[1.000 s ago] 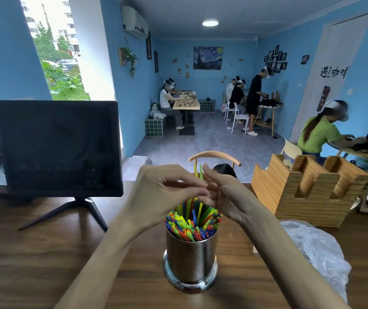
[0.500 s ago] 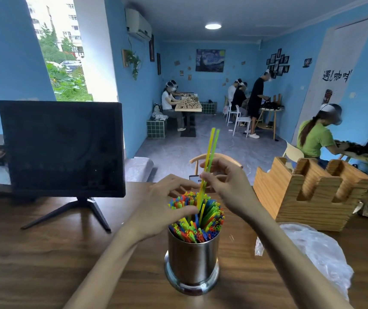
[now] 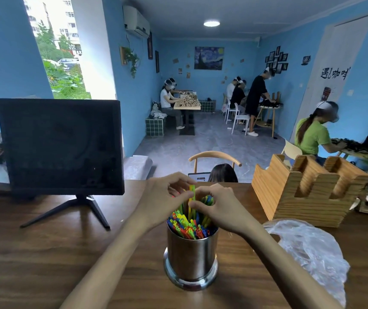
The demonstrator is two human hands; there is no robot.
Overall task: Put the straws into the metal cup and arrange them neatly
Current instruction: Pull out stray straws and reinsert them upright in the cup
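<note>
Surroundings: a dark monitor (image 3: 60, 146) is placed on the table (image 3: 44, 253) at left; a wooden holder (image 3: 308, 192) is placed at right, with a crumpled plastic bag (image 3: 312, 253) in front of it.
Metal cup (image 3: 191, 257): set upright on the table, between the two forearms.
Straws (image 3: 188, 226): packed in the cup; a yellow-green straw (image 3: 192, 197) is raised above the rest.
Left hand (image 3: 163, 197): fingers curled over the bundle; contact with a straw cannot be told.
Right hand (image 3: 218, 208): the raised straw is pinched by thumb and fingers.
</note>
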